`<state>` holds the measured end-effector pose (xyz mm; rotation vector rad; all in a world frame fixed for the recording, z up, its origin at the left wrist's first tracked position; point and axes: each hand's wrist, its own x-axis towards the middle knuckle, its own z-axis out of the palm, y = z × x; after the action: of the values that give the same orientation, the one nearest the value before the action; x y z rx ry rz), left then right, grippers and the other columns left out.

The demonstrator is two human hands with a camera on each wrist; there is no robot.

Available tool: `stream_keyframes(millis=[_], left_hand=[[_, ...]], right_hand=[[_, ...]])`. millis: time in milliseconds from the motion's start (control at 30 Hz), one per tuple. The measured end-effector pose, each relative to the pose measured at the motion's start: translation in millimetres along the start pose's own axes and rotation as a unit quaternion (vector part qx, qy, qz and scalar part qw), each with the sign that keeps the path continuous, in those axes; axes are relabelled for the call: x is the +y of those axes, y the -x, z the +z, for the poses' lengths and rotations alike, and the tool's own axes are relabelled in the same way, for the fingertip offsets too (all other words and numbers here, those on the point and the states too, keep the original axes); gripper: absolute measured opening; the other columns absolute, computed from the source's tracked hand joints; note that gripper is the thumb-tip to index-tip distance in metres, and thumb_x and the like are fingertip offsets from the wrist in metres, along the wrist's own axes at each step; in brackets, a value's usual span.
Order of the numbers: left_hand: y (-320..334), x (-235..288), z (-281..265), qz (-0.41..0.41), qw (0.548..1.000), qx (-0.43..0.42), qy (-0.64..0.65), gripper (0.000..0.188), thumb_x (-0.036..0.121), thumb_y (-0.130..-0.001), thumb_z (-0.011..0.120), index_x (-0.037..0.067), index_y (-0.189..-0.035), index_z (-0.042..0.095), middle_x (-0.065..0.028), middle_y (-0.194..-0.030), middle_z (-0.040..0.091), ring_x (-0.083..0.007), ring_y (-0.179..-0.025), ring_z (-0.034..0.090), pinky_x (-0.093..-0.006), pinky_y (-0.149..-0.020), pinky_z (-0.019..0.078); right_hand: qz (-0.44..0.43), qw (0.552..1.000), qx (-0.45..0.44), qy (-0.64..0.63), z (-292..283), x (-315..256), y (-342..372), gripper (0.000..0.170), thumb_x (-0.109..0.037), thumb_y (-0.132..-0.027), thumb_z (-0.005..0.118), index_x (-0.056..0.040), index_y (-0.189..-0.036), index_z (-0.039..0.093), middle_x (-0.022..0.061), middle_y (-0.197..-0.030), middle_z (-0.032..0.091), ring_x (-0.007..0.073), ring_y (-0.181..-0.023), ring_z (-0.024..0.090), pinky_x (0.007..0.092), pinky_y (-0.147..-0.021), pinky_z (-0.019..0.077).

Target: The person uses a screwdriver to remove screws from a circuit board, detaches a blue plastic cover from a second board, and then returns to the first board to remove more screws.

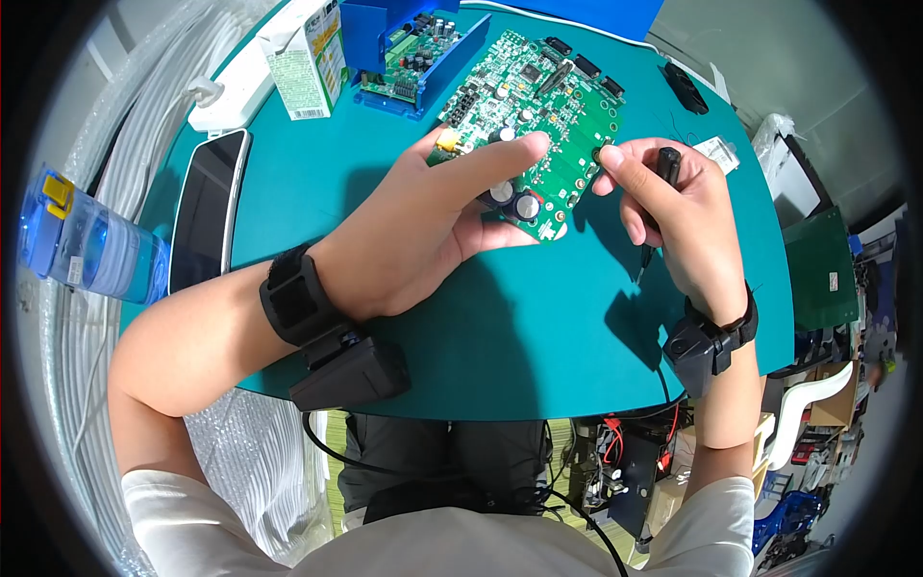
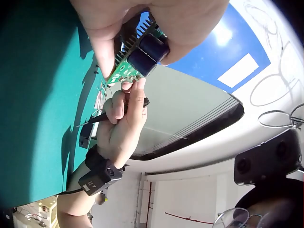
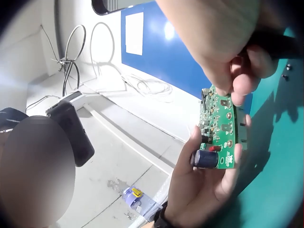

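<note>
My left hand (image 1: 413, 216) holds a green circuit board (image 1: 577, 139) tilted above the table, thumb over the component side and fingers beneath. Dark blue capacitors (image 2: 148, 53) stand at its near end. My right hand (image 1: 687, 197) grips a black screwdriver (image 1: 667, 165) against the palm, its thin metal tip pointing down. The thumb and index fingertip of that hand come together right at the board's right edge, beside a row of screw holes. Whether they pinch a small part there I cannot tell.
On the green table (image 1: 442, 346), a blue open case (image 1: 380, 101) with another board stands at the back, beside a drink carton (image 1: 306, 67). A phone (image 1: 210, 207) and water bottle (image 1: 96, 245) are left. Small dark screws (image 3: 286, 76) lie near the right hand.
</note>
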<state>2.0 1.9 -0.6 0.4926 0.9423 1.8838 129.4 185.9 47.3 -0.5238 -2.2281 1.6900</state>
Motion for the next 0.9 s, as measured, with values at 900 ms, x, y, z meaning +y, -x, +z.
stream_keyframes(millis=[900], left_hand=[[0.4, -2.6, -0.7, -0.032, 0.999, 0.002, -0.026, 0.033, 0.028, -0.101, 0.065, 0.002, -0.123, 0.064, -0.006, -0.111, 0.071, -0.0158, -0.101, 0.07, -0.0377, -0.091, 0.0608]], right_hand=[[-0.017, 0.992, -0.048, -0.111, -2.8, 12.0, -7.5, 0.018, -0.009, -0.097, 0.067, -0.0064, -0.097, 0.049, 0.0015, -0.065, 0.056, 0.006, -0.053, 0.047, 0.0229, -0.049, 0.0307]])
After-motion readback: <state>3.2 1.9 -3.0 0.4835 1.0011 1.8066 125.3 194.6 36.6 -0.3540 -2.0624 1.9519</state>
